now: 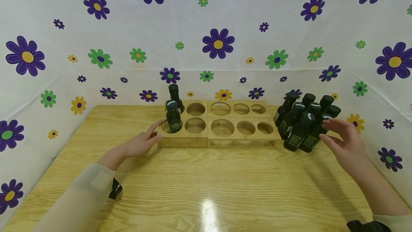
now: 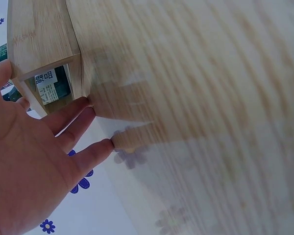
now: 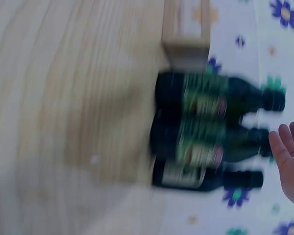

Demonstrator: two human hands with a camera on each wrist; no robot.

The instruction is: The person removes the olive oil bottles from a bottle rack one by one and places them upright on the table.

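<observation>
While the wooden table [image 1: 199, 178] is spread below, a ten-hole wooden rack [image 1: 222, 129] is touched at its left end by the left hand [image 1: 141, 142], fingers straight, a cluster of dark bottles [image 1: 304, 122] is stood right of it, the right hand [image 1: 346, 144] is held wide just beside them, two bottles in the rack [image 1: 173, 112] are seated left.

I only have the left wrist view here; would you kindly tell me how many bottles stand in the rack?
Observer: Two bottles stand in the rack, both at its left end.
Operator: Thank you. Where is the right hand?
Observer: The right hand is open beside a cluster of dark bottles standing on the table, right of the rack.
Operator: Is it holding one?
Observer: No, its fingers are spread near the caps, gripping nothing. The left hand rests at the rack's left end.
</observation>
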